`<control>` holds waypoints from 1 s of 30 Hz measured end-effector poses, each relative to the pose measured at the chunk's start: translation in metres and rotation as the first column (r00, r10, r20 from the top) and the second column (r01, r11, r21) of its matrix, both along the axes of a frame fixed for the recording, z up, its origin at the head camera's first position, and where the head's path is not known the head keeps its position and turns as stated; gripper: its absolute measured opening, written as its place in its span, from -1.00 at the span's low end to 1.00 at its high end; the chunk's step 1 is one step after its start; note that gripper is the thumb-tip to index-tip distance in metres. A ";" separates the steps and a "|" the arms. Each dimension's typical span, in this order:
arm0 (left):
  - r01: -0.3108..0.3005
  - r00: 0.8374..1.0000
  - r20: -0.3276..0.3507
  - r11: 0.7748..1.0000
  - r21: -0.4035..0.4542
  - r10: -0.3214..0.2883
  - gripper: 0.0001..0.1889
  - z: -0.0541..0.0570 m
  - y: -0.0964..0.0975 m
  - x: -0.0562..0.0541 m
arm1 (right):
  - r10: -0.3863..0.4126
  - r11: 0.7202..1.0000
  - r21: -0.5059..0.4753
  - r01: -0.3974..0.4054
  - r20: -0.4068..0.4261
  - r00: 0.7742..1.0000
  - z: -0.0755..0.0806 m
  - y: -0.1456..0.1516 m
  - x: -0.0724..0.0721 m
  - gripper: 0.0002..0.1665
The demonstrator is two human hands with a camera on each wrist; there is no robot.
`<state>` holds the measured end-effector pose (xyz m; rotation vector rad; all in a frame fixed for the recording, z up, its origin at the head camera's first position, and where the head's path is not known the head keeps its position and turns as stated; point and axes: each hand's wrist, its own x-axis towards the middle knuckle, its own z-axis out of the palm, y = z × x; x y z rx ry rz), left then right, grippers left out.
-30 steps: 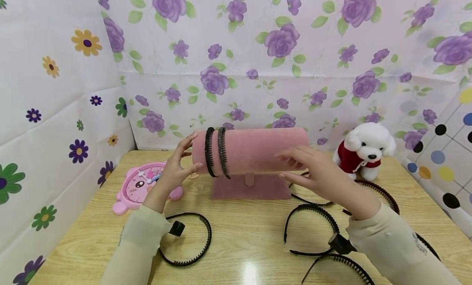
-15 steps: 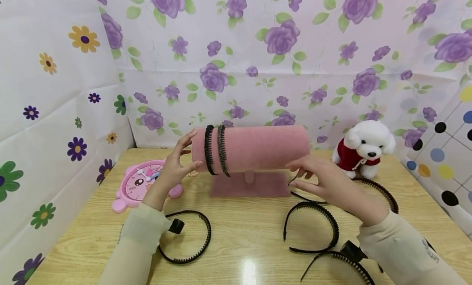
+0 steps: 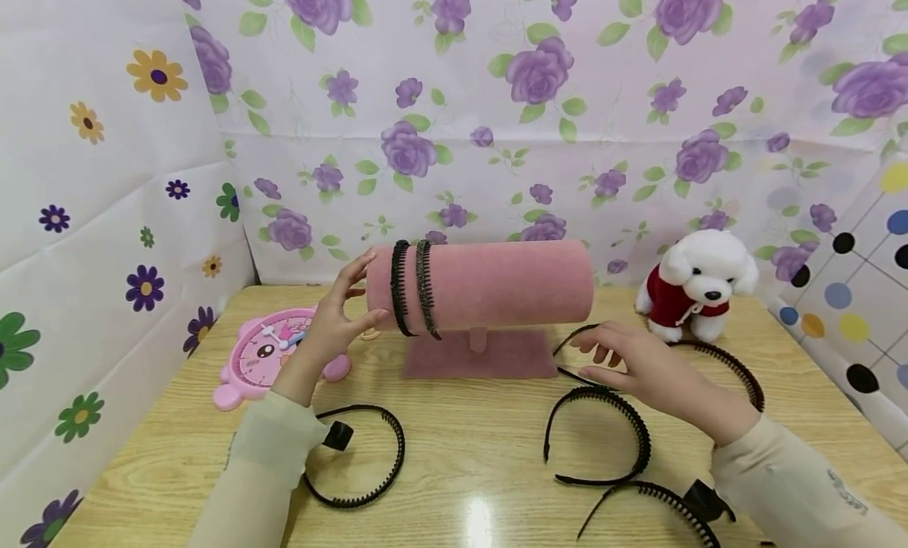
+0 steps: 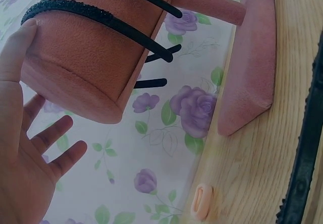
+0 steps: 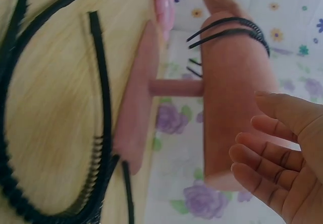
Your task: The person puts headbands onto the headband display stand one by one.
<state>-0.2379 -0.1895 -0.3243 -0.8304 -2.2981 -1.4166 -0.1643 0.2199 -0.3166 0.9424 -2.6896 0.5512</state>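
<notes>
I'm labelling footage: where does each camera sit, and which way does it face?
Head: on the head, facing forward and down at the pink stand; left hand, right hand and sleeves show.
Left wrist: on that wrist, facing the stand's left end; left hand shows.
Right wrist: on that wrist, facing the stand; right hand shows, left hand partly.
Shared: both wrist views show two headbands on the stand.

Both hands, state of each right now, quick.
Left hand: holding the pink roll at one end, between thumb and fingers.
Right hand: open, fingers loosely bent, holding nothing.
</notes>
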 end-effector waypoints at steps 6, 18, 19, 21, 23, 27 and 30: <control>-0.005 1.000 -0.008 1.000 0.001 0.005 -0.16 -0.022 -0.009 -0.022 | -0.037 0.998 0.062 0.033 0.060 0.998 -0.010 0.011 -0.002 -0.69; -0.010 1.000 -0.006 1.000 0.001 0.010 -0.13 -0.022 -0.008 -0.022 | -0.107 0.984 0.160 0.081 0.161 0.981 -0.033 0.032 -0.002 -0.70; -0.008 1.000 -0.008 1.000 0.000 0.008 -0.14 -0.019 -0.007 -0.019 | -0.105 0.983 0.165 0.078 0.163 0.981 -0.035 0.033 -0.002 -0.71; -0.002 1.000 -0.011 1.000 -0.001 0.002 -0.16 -0.013 -0.004 -0.013 | -0.100 0.982 0.176 0.071 0.161 0.982 -0.039 0.036 -0.003 -0.70; 0.003 1.000 -0.014 1.000 -0.003 -0.004 -0.18 -0.007 -0.002 -0.007 | -0.099 0.981 0.183 0.070 0.156 0.983 -0.043 0.039 -0.003 -0.70; 0.012 1.000 -0.020 1.000 0.000 -0.012 -0.19 0.001 0.000 0.000 | -0.121 0.977 0.191 0.092 0.145 0.982 -0.051 0.042 -0.002 -0.70; 0.017 1.000 -0.022 1.000 0.002 -0.017 -0.19 0.003 0.000 0.002 | -0.146 0.973 0.201 0.114 0.153 0.977 -0.055 0.043 -0.001 -0.71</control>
